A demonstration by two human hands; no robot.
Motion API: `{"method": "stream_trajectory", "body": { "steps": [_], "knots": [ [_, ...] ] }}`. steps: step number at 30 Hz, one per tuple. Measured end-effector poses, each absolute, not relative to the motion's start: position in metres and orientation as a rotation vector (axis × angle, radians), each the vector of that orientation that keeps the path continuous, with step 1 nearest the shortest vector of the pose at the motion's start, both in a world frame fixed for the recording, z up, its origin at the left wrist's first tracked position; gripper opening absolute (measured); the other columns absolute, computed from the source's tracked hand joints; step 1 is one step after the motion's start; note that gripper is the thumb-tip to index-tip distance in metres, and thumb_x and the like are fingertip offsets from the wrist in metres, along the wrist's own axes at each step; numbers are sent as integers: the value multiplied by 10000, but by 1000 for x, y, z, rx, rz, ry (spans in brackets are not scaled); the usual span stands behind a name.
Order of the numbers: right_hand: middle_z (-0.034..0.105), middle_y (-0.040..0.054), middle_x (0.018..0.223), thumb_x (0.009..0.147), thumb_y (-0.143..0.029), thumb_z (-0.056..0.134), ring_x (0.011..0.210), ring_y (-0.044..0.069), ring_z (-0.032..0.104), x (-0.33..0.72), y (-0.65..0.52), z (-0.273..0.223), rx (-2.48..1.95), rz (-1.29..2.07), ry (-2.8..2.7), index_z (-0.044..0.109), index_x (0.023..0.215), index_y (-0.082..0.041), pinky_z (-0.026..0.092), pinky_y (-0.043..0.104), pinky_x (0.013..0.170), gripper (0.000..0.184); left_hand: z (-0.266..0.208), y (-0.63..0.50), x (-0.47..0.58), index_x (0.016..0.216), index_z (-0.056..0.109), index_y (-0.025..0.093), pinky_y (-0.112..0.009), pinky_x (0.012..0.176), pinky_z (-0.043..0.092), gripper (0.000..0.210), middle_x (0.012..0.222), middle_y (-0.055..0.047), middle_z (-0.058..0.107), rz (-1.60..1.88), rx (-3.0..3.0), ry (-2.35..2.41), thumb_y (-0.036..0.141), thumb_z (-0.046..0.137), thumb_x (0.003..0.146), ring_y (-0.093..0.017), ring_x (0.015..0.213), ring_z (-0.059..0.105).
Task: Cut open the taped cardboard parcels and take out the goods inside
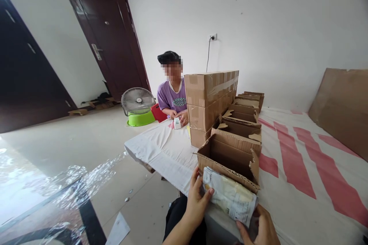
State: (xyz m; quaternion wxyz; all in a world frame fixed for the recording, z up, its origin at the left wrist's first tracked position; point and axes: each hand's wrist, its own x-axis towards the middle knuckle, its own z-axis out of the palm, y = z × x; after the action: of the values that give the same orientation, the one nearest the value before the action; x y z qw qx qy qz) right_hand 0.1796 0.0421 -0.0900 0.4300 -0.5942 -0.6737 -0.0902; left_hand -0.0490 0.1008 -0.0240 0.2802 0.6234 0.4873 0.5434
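Note:
Between my two hands is a white printed plastic packet (228, 193) with pale yellow contents showing through. My left hand (198, 199) grips its left end, thumb on the front. At the packet's lower right end, my right hand (258, 224) holds on with the thumb in front and fingers behind. Just beyond the packet stands an open cardboard box (228, 178), flaps up, its inside dark; I cannot see its bottom. More open boxes (243, 126) line up behind it.
Taped closed cartons (198, 105) are stacked left of the open boxes. Across the cloth-covered table (161, 149), a person (174, 97) holds a small white object (177, 123). A fan (138, 101) sits on a green tub (140, 118). A cardboard sheet (342, 111) leans at right.

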Motion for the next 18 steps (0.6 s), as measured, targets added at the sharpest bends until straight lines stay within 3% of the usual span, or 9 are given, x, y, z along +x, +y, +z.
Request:
{"method": "stream_trajectory", "body": {
  "steps": [5,11,18],
  "knots": [
    [637,178,1053,815,-622,569,924,303,667,180,44,-90,-1506,-248,-1651,398,1281,-140,572,355,683,692,-27,115,-44,1104,672,184,-537,1058,404,506,1378,-173,389,1452,1706,1359,564,637,772,-356,1259,457],
    [611,190,1062,836,-644,510,921,305,658,177,44,-86,-1476,-279,-1632,371,1301,-123,574,374,702,712,-40,107,-46,1232,577,230,-564,1114,309,444,1458,-147,310,1513,1808,1308,464,582,855,-343,1361,334],
    [621,188,1039,843,-628,514,896,291,668,177,43,-80,-1441,-291,-1654,389,1275,-110,578,346,683,686,-43,103,-48,1281,522,249,-569,1112,309,436,1492,-141,273,1522,1855,1315,416,564,880,-335,1379,320]
  ]
}}
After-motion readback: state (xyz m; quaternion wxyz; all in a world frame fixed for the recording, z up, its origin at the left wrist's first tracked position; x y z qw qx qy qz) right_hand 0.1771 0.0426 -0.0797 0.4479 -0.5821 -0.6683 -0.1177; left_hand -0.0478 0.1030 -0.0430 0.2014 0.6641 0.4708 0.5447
